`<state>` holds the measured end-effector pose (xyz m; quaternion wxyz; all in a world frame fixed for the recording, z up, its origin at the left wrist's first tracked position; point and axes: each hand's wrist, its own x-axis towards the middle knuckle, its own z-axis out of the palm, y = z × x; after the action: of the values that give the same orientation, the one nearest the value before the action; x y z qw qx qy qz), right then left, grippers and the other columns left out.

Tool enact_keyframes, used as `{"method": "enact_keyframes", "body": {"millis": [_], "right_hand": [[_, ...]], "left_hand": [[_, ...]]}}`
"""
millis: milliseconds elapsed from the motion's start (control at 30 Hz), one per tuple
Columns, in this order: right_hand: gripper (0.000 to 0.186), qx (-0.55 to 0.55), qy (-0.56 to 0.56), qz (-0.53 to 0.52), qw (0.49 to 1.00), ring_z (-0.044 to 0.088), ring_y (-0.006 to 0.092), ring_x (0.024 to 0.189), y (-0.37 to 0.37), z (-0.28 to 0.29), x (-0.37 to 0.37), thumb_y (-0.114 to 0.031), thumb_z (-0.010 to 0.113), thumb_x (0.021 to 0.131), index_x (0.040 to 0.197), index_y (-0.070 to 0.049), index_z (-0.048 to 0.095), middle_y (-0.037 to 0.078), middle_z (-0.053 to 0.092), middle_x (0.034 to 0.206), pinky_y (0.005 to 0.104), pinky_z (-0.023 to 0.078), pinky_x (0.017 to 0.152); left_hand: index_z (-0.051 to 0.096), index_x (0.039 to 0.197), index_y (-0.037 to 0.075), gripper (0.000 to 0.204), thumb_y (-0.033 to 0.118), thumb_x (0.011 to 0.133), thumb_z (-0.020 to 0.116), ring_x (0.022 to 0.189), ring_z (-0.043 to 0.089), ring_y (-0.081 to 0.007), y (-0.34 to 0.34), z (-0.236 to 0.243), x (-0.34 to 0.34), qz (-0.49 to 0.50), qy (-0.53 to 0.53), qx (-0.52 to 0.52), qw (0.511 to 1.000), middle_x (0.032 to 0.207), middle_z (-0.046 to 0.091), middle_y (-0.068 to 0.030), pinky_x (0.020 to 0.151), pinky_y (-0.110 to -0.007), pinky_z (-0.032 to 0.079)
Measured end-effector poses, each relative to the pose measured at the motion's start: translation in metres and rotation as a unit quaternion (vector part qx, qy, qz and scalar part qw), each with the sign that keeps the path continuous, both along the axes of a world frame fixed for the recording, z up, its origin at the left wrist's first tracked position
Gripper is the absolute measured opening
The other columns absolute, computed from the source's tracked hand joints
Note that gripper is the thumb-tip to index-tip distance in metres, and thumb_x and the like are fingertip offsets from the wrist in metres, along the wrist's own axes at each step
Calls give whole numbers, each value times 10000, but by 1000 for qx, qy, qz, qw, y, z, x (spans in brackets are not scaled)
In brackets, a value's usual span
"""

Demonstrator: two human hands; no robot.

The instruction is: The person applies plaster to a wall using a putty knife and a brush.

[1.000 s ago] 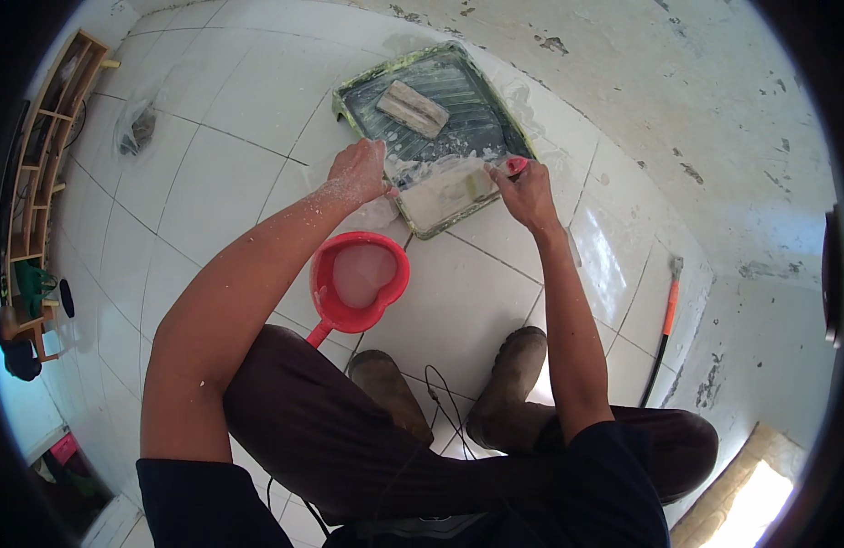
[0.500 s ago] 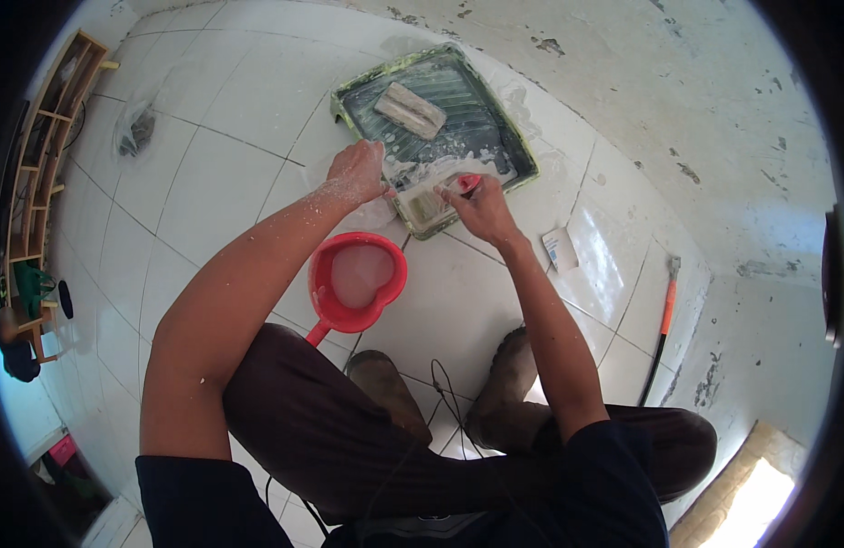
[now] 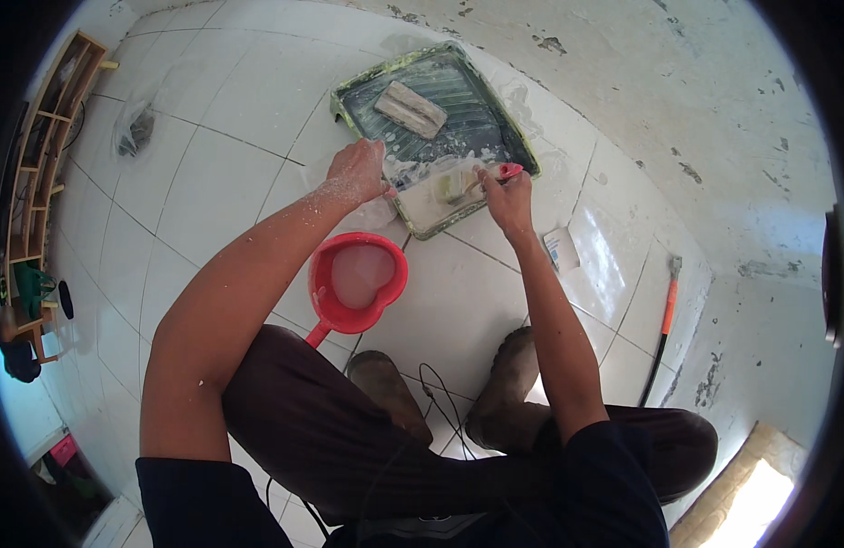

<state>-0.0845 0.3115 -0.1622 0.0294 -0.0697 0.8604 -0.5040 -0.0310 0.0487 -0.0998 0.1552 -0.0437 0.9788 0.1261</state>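
My left hand [image 3: 356, 170] is closed and dusted white at the left rim of the green paint tray [image 3: 477, 110]; what it grips is hard to make out. My right hand [image 3: 507, 196] grips a red-handled tool [image 3: 509, 171] with its flat end in the white paste [image 3: 424, 203] at the near end of the tray. A worn pale block [image 3: 409, 108] lies on the ridged part. Below my left hand, a red dipper [image 3: 342, 315] holds milky liquid [image 3: 362, 274].
Tiled floor, my boots [image 3: 513, 374] and a loose cable [image 3: 435, 393] below. A white card [image 3: 560, 249] lies right of the tray. An orange-handled tool [image 3: 668, 306] lies by the stained wall [image 3: 732, 183]. A wooden shelf [image 3: 38, 164] and clear plastic [image 3: 134, 128] are at left.
My right hand went left and down with the red-handled tool, then back right and up a little. The white card has come into view beside my arm. My left hand stays put.
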Motion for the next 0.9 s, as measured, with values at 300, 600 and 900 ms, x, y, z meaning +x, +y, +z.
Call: {"method": "enact_keyframes", "body": {"millis": [300, 600, 900], "right_hand": [[294, 29, 20, 58, 998, 581, 262, 582, -14, -2, 17, -196, 757, 855, 764, 65, 656, 169, 634, 642, 397, 473, 600], [287, 36, -23, 81, 996, 583, 228, 586, 9, 20, -2, -187, 758, 859, 753, 61, 662, 173, 645, 656, 392, 472, 598], [215, 133, 112, 99, 980, 540, 394, 609, 24, 39, -14, -164, 728, 862, 756, 4, 646, 179, 621, 670, 415, 485, 610]], "left_hand": [[616, 1063, -43, 689, 408, 649, 931, 1016, 689, -388, -2, -2, -1, -15, -7, -3, 1000, 1029, 685, -245, 885, -466, 560], [620, 1055, -41, 660, 397, 666, 923, 1036, 683, -389, -3, -2, -1, -7, -27, 1, 1000, 1058, 677, -244, 875, -464, 563], [608, 1080, -42, 683, 389, 655, 926, 1032, 684, -384, -3, -1, -2, -10, -20, 0, 1000, 1056, 676, -236, 898, -467, 558]]}}
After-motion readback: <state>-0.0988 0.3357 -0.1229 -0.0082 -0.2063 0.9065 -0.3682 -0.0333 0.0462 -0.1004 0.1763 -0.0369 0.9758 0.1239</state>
